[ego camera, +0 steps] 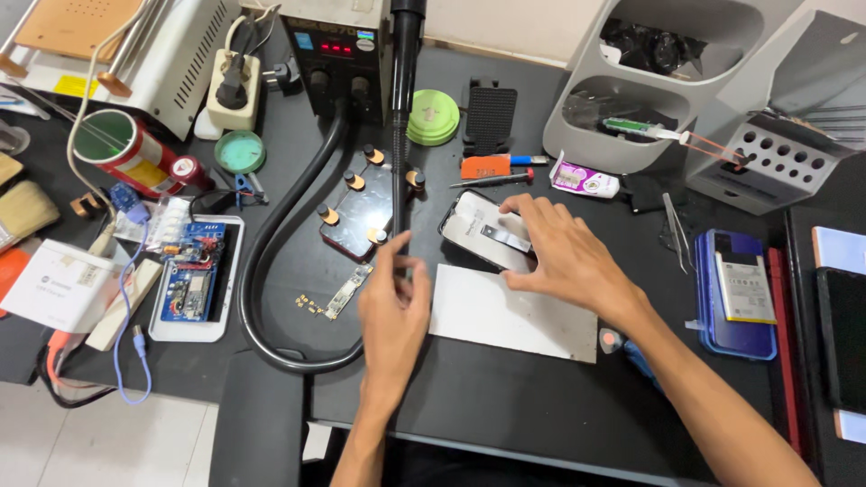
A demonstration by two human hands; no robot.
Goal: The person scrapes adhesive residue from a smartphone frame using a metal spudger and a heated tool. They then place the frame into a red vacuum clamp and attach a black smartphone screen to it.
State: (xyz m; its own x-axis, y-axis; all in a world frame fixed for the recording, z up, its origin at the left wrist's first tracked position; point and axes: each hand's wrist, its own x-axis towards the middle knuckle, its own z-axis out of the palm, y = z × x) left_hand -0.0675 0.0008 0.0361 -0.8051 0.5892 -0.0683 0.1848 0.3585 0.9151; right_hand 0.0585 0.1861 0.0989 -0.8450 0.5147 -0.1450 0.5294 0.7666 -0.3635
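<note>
head view | left hand clenched around slim black wand, upright beside ribbed black hose | right hand spread flat, fingertips pressing glossy phone screen | screen tilted on black mat, touching pale rectangular metal plate

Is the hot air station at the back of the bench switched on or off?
On. The hot air station shows lit red digits on its front display, while the left hand holds its black wand upright.
</note>
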